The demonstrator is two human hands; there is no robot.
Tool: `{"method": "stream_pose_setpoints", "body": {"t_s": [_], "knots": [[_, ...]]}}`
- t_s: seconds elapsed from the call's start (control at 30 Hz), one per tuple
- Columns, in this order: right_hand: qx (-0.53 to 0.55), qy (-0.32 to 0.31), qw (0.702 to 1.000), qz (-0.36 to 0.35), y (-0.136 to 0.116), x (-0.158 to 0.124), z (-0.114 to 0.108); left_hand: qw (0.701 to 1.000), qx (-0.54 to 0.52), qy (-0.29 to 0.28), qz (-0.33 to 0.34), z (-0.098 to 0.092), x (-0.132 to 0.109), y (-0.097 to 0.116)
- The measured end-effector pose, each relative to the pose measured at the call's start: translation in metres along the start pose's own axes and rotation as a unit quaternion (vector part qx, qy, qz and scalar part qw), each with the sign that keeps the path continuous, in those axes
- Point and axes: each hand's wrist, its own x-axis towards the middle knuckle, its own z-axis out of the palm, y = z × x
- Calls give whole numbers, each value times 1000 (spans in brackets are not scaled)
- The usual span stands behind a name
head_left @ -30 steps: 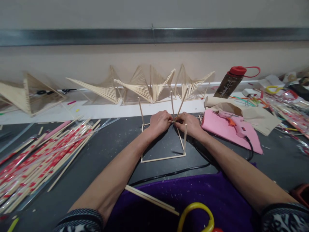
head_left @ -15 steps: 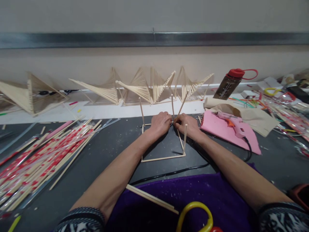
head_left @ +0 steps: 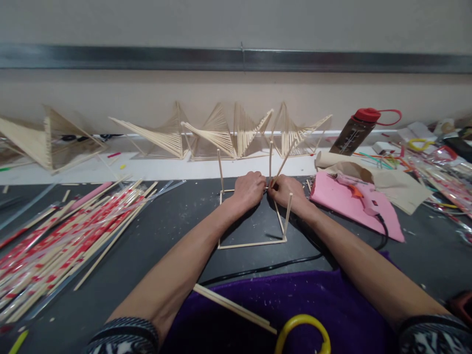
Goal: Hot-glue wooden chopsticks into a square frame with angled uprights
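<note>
A square frame of thin wooden sticks (head_left: 254, 243) lies on the dark table, with upright sticks at its corners. My left hand (head_left: 250, 189) is closed over its far bar, fingers curled at the far right corner beside an upright stick (head_left: 270, 160). Close against it, my right hand (head_left: 288, 191) pinches a slanting wooden stick (head_left: 284, 161) near its lower end. The fingertips of both hands and the joint between them are mostly hidden. Near the right hand, a pink glue gun (head_left: 359, 192) rests on a pink sheet (head_left: 383, 226).
Several twisted stick models (head_left: 212, 137) stand along the wall. Packaged sticks (head_left: 70, 236) lie at left, a bottle (head_left: 352, 132) at back right. A black cord (head_left: 258, 269) crosses in front of the frame. Loose sticks (head_left: 236, 307) and yellow-handled scissors (head_left: 302, 322) lie on purple cloth (head_left: 313, 290).
The view has shifted slightly, so everything sits a little further right. Both hands stay at the frame's far right corner; the slanting stick leans slightly more to the right.
</note>
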Motion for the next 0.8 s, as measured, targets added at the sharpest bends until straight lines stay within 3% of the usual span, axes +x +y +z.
{"method": "stream_pose_setpoints", "body": {"t_s": [0.57, 0.8], "knots": [[22, 7, 1000, 1, 0, -6, -4, 1000, 11, -8, 12, -3, -2, 1], [132, -29, 990, -34, 12, -4, -16, 1000, -17, -15, -16, -6, -5, -8]]}}
